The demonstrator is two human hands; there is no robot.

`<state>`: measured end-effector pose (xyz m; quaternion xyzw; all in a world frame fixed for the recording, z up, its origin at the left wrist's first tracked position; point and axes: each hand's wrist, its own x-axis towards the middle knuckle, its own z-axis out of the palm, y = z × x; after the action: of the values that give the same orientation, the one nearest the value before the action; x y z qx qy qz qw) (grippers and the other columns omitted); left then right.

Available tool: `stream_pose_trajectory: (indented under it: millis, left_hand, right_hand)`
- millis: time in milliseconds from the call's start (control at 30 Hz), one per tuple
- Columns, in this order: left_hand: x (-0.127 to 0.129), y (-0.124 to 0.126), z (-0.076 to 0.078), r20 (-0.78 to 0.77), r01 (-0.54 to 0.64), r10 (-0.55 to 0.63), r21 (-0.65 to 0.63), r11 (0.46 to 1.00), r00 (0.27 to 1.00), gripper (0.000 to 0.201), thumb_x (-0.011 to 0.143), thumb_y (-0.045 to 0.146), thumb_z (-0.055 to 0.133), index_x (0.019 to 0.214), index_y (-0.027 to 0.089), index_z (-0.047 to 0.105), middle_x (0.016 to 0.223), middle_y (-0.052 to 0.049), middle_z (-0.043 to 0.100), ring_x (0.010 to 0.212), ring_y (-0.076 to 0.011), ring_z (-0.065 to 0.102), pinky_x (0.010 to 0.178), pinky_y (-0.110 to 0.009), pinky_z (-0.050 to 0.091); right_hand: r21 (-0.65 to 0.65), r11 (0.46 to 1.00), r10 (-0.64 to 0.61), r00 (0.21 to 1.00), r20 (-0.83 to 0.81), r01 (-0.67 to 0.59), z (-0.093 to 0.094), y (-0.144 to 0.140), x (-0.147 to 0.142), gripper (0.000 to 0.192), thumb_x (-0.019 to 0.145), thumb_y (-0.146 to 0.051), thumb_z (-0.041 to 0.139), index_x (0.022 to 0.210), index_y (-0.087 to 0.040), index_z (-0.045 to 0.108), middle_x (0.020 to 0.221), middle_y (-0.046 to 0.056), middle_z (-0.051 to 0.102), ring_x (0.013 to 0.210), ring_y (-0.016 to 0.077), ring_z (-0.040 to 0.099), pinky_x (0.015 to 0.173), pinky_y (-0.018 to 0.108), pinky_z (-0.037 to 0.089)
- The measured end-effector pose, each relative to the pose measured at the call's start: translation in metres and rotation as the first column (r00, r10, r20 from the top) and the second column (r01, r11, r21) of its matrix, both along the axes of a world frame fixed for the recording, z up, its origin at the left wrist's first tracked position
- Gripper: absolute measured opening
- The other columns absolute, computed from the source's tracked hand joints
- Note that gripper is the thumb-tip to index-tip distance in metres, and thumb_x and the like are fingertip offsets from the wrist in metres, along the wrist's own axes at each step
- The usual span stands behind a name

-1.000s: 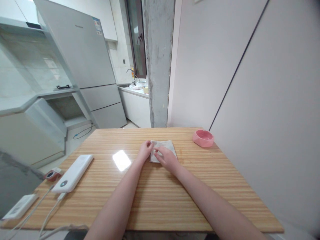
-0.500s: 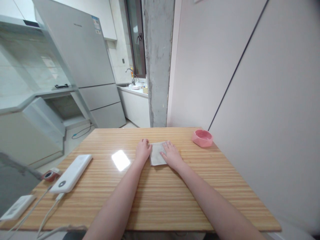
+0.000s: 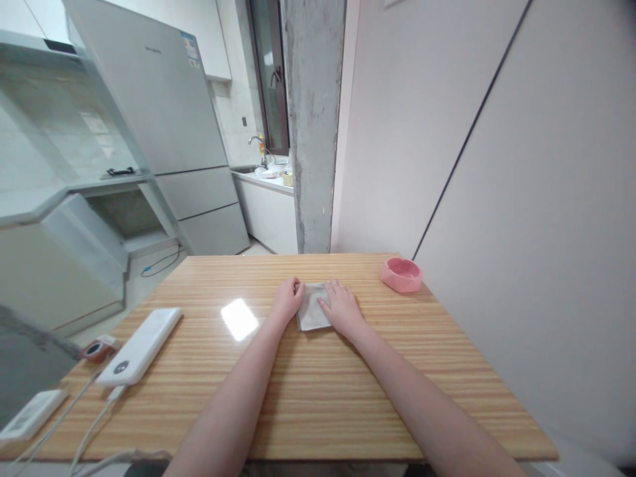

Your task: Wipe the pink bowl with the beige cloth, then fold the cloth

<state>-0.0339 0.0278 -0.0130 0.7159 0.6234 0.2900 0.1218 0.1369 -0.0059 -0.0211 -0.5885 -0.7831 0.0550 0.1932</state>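
Note:
A folded light-grey cloth (image 3: 313, 317) lies flat on the wooden table (image 3: 318, 397), squarish in outline with layered edges at its left side. At its upper left edge, my left hand (image 3: 288, 298) has its fingers curled and the thumb against the cloth, closed on that edge; the fingertips are partly hidden. My right hand (image 3: 344, 308) rests palm down over the cloth's right part, fingers stretched out and thumb apart, covering that side.
A pink faceted ashtray (image 3: 402, 275) sits at the table's far right corner. On the left are a white power bank (image 3: 142, 348) with cables, a small reddish-brown round object (image 3: 97, 351) and another white device (image 3: 32, 414). A wall (image 3: 472, 199) borders the right side.
My left hand has shifted slightly right, its fingers now curled more over the cloth's upper left edge. My right hand stays flat on the cloth in nearly the same place.

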Motion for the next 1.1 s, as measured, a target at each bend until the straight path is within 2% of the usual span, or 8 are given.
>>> stream_pose_trajectory:
  millis: [100, 200, 333, 433, 600, 800, 933, 1100]
  left_hand:
    - [-0.001, 0.000, -0.002, -0.024, 0.018, -0.017, 0.028, 0.999, 1.000, 0.007, 0.081, 0.016, 0.049, 0.087, 0.017, 0.053, 0.091, -0.007, 0.062, 0.088, -0.0176, 0.056, 0.080, -0.028, 0.041]
    - [-0.002, 0.002, -0.005, -0.006, 0.015, -0.015, 0.044, 0.999, 1.000, 0.023, 0.077, 0.007, 0.048, 0.098, 0.015, 0.053, 0.102, -0.010, 0.061, 0.098, -0.0182, 0.055, 0.089, -0.029, 0.040]
    - [-0.004, 0.006, -0.009, 0.080, 0.035, -0.039, 0.053, 0.998, 0.996, 0.022, 0.082, 0.014, 0.047, 0.104, 0.016, 0.052, 0.105, -0.010, 0.060, 0.094, -0.0175, 0.056, 0.090, -0.031, 0.041]
    - [-0.006, 0.009, -0.011, 0.112, 0.039, -0.047, 0.075, 0.996, 0.993, 0.012, 0.083, 0.019, 0.047, 0.092, 0.017, 0.055, 0.098, -0.008, 0.059, 0.086, -0.0167, 0.056, 0.083, -0.030, 0.042]
    - [-0.008, 0.012, -0.009, 0.167, -0.040, 0.031, 0.050, 0.998, 0.985, 0.022, 0.083, 0.028, 0.045, 0.063, 0.019, 0.044, 0.065, 0.000, 0.049, 0.064, -0.0144, 0.047, 0.063, -0.026, 0.035]
    - [-0.008, 0.012, -0.005, 0.324, 0.062, -0.060, 0.004, 0.998, 0.944, 0.041, 0.086, 0.045, 0.034, 0.055, 0.019, 0.038, 0.054, 0.002, 0.040, 0.058, -0.0126, 0.039, 0.057, -0.026, 0.026]
    - [-0.008, 0.012, -0.005, 0.364, 0.058, -0.052, -0.006, 0.998, 0.930, 0.045, 0.085, 0.052, 0.031, 0.052, 0.021, 0.029, 0.051, 0.003, 0.029, 0.053, -0.0114, 0.031, 0.054, -0.027, 0.022]
    - [-0.005, 0.008, -0.001, 0.320, 0.156, -0.144, -0.013, 0.988, 0.936, 0.045, 0.085, 0.052, 0.031, 0.052, 0.021, 0.027, 0.051, 0.003, 0.029, 0.053, -0.0114, 0.031, 0.054, -0.027, 0.021]
  right_hand:
    - [0.026, 0.989, 0.146, 0.989, -0.032, -0.145, 0.001, -0.006, -0.006, 0.058, 0.094, -0.045, 0.034, 0.140, -0.010, 0.038, 0.149, 0.014, 0.032, 0.140, 0.0267, 0.024, 0.113, 0.043, 0.019]
    - [-0.010, 0.987, 0.162, 0.987, -0.018, -0.162, 0.001, -0.014, -0.013, 0.054, 0.093, -0.046, 0.036, 0.135, -0.014, 0.045, 0.148, 0.014, 0.036, 0.138, 0.0291, 0.026, 0.111, 0.044, 0.023]
    - [-0.009, 1.000, -0.005, 1.000, 0.027, 0.006, 0.009, -0.025, -0.013, 0.047, 0.093, -0.044, 0.037, 0.122, -0.011, 0.055, 0.133, 0.018, 0.051, 0.125, 0.0330, 0.040, 0.104, 0.047, 0.031]
    - [0.028, 0.983, -0.184, 0.975, 0.123, 0.182, 0.015, -0.035, 0.002, 0.038, 0.089, -0.035, 0.043, 0.112, -0.009, 0.059, 0.120, 0.021, 0.056, 0.113, 0.0358, 0.047, 0.094, 0.050, 0.037]
    - [0.109, 0.935, -0.355, 0.895, 0.270, 0.338, 0.008, -0.052, 0.067, 0.032, 0.085, -0.026, 0.043, 0.110, -0.014, 0.058, 0.112, 0.016, 0.058, 0.106, 0.0316, 0.050, 0.087, 0.043, 0.040]
    - [0.137, 0.873, -0.485, 0.813, 0.322, 0.467, 0.000, -0.066, 0.145, 0.031, 0.086, -0.029, 0.043, 0.110, -0.013, 0.056, 0.113, 0.016, 0.056, 0.105, 0.0282, 0.053, 0.087, 0.039, 0.040]
    - [0.131, 0.857, -0.511, 0.787, 0.346, 0.499, 0.001, -0.066, 0.148, 0.029, 0.086, -0.028, 0.044, 0.108, -0.014, 0.056, 0.111, 0.016, 0.057, 0.104, 0.0286, 0.055, 0.084, 0.039, 0.041]
    - [0.213, 0.841, -0.539, 0.746, 0.391, 0.497, -0.001, -0.070, 0.133, 0.027, 0.086, -0.021, 0.043, 0.106, -0.011, 0.057, 0.110, 0.018, 0.058, 0.108, 0.0301, 0.054, 0.088, 0.041, 0.040]
